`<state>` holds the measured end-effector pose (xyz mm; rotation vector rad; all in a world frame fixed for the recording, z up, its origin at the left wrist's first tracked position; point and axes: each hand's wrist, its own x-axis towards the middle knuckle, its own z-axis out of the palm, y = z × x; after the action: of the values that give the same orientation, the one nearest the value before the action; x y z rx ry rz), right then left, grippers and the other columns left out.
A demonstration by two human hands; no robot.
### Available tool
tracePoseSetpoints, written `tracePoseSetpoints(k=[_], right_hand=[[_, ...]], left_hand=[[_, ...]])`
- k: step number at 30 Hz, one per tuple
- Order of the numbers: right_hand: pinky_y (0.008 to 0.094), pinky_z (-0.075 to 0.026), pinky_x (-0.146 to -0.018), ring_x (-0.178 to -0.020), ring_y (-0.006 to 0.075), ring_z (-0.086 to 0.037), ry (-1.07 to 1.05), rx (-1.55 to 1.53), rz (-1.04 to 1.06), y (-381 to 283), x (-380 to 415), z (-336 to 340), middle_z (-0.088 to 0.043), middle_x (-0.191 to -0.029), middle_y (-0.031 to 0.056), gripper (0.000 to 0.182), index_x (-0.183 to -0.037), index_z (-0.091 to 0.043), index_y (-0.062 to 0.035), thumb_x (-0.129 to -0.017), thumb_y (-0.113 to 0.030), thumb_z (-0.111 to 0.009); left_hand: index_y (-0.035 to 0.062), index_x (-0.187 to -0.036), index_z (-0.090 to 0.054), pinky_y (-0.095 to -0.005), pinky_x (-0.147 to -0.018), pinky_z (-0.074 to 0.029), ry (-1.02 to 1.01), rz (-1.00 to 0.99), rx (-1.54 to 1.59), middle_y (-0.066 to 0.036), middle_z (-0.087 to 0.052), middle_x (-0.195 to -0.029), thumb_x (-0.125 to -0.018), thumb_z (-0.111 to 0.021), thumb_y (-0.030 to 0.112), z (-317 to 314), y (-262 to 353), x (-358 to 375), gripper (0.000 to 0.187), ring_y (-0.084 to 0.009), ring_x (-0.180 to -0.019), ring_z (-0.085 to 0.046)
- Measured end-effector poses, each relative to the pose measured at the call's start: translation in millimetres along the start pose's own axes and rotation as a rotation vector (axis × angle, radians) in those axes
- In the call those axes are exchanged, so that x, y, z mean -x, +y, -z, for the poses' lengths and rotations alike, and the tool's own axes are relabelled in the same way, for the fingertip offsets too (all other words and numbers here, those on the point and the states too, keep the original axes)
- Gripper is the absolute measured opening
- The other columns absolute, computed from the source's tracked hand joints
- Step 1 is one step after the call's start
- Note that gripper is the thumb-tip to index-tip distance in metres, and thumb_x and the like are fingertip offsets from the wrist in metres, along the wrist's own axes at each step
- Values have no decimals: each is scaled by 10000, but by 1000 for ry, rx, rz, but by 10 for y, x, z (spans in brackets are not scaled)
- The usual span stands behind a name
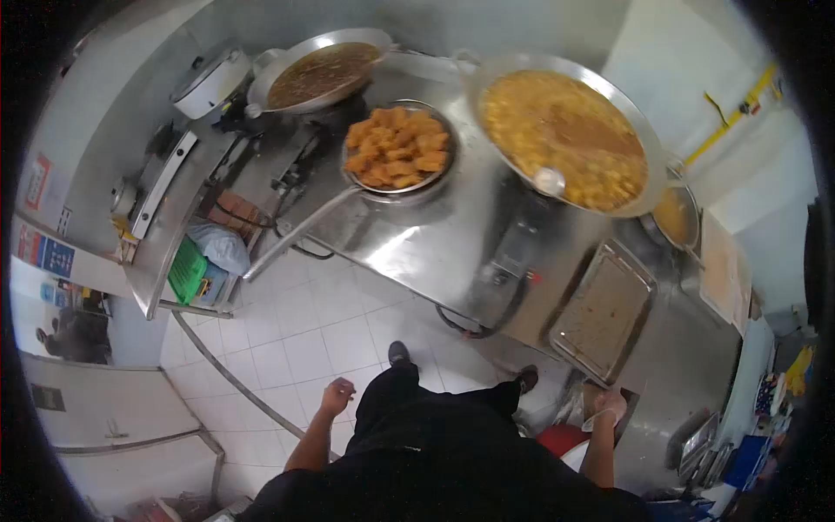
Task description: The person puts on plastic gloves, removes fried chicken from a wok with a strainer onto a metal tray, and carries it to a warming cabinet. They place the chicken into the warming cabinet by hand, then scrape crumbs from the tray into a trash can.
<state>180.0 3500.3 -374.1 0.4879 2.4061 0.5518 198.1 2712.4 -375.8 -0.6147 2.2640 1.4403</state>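
My left hand (337,396) hangs over the tiled floor with its fingers loosely curled and nothing visible in them. Clear plastic surrounds my right hand (610,405), which is at the counter edge just below a rimmed metal tray (606,313). Its fingers look bent; whether they hold anything is hidden. Oily residue and crumbs cover the tray's bottom. Farther off, a long-handled strainer (304,228) rests on a round vessel and carries a heap of orange-brown fried pieces (396,148). Neither hand touches the strainer.
A large wok (648,139) of yellow-brown food with a ladle (550,181) stands at the back right. Another wok (383,39) holds dark liquid. Hoses hang along the steel counter's (417,248) front edge. A red container (561,439) sits low beside my right arm.
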Motion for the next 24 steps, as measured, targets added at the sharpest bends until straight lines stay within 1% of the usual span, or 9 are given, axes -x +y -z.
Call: tracePoseSetpoints(k=[4, 6, 10, 11, 13, 15, 18, 21, 24], right_hand=[[321, -513, -795, -934, 203, -666, -7, 134, 32, -1305, 904, 1663, -703, -947, 8, 172, -986, -746, -149, -912, -205, -602], [398, -487, -651, -736, 203, -647, 378, -1234, 133, -2357, 1052, 1896, -673, -775, 79, 263, -933, -691, -88, -979, -244, -484], [390, -336, -1088, -1224, 222, -549, -737, -1851, 718, -4413, 1487, 3804, -636, -1258, 115, 627, -1295, -587, -52, -1054, -512, -237], [478, -249, -1149, -1325, 277, -449, -809, -1831, 906, -4906, 1426, 4087, -457, -1466, 146, 711, -1447, -423, -46, -1014, -595, -296], [590, -241, -1130, -1368, 372, -377, -1165, -2088, 658, -5582, 1434, 4928, -226, -1581, 145, 870, -1535, -228, -100, -919, -652, -496], [504, -504, -893, -1117, 333, -590, -1330, -2617, 594, -6097, 1378, 5520, -534, -1277, 231, 659, -1349, -453, -83, -913, -555, -600], [382, -497, -547, -656, 250, -594, -928, -2863, 305, -6918, 841, 5653, -588, -846, 139, 348, -1057, -540, -31, -941, -342, -645], [300, -359, -450, -489, 131, -413, -641, -2713, 181, -6881, 1029, 5748, -406, -599, -19, 264, -750, -460, -126, -945, -205, -619], [296, -344, -450, -472, 134, -399, -605, -2601, 219, -6586, 1161, 5660, -410, -609, -11, 216, -732, -477, -121, -926, -122, -571]], left_hand=[[8, -879, -635, -298, -586, -571, 256, 190, 241, -116, -704, -783, -857, -616, 65, 833, -1126, -84, 64, -187, -668, -687], [12, -883, -632, -297, -582, -570, 252, 322, 163, -122, -706, -787, -857, -609, 63, 1148, -1055, -70, 62, -186, -663, -687], [5, -930, -620, -303, -604, -586, 166, 365, 131, -130, -706, -822, -889, -569, 79, 1401, -1023, -334, 99, -187, -695, -690], [-1, -952, -612, -310, -621, -594, 134, 341, 143, -137, -703, -840, -903, -564, 84, 1437, -1014, -416, 109, -192, -727, -694], [-10, -1009, -584, -329, -662, -605, 87, 192, 320, -148, -688, -887, -937, -547, 106, 1464, -1024, -493, 142, -209, -788, -693], [5, -1048, -568, -325, -659, -587, 78, 155, 337, -141, -681, -911, -960, -527, 123, 1474, -872, -507, 153, -212, -782, -683], [85, -1060, -574, -269, -560, -476, 7, 91, 372, -89, -702, -950, -954, -549, 162, 1524, -876, -352, 134, -177, -759, -683], [67, -1059, -564, -287, -553, -496, 30, 261, 427, -101, -705, -940, -949, -567, 230, 1521, -994, -137, 197, -195, -760, -695], [52, -1053, -585, -299, -494, -501, -9, 342, 565, -117, -721, -897, -933, -581, 182, 1454, -1586, 59, 177, -195, -710, -705]])
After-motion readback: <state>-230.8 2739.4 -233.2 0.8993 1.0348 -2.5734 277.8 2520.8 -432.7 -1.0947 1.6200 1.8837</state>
